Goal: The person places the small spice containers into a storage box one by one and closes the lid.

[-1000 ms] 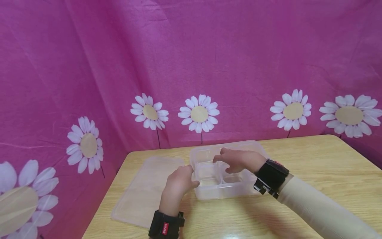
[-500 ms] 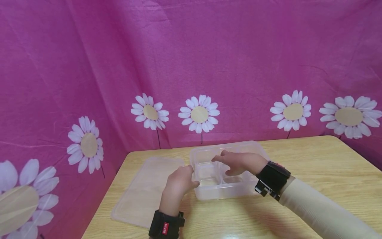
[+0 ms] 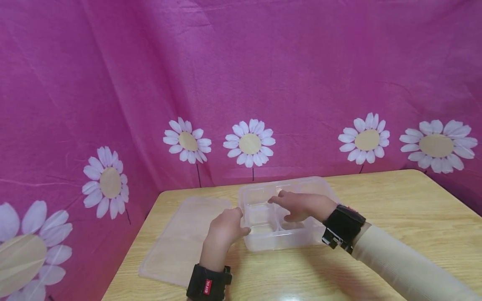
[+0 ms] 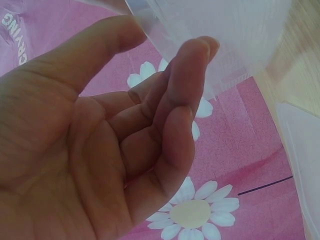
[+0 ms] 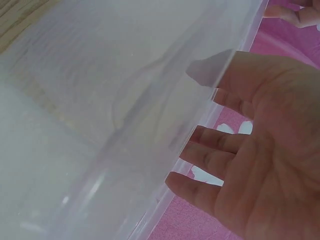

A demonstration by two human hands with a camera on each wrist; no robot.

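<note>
A translucent plastic food container (image 3: 280, 242), split into compartments, stands near the back of the table. My left hand (image 3: 225, 228) is at its left end, thumb by the front left corner and fingers stretched along that side. In the left wrist view the thumb tip and fingertips come right to the container's wall (image 4: 220, 30). Over the middle compartments is my right hand (image 3: 301, 205), palm down, fingers loosely spread and pointing left. Its thumb (image 5: 215, 70) shows through the clear plastic in the right wrist view, and the wall's edge hides the other fingertips.
A flat translucent lid (image 3: 184, 242) lies on the wooden table (image 3: 395, 217), left of the container. Behind and to the left hangs a magenta cloth (image 3: 301, 75) printed with white daisies. Each wrist wears a black strap (image 3: 208, 283).
</note>
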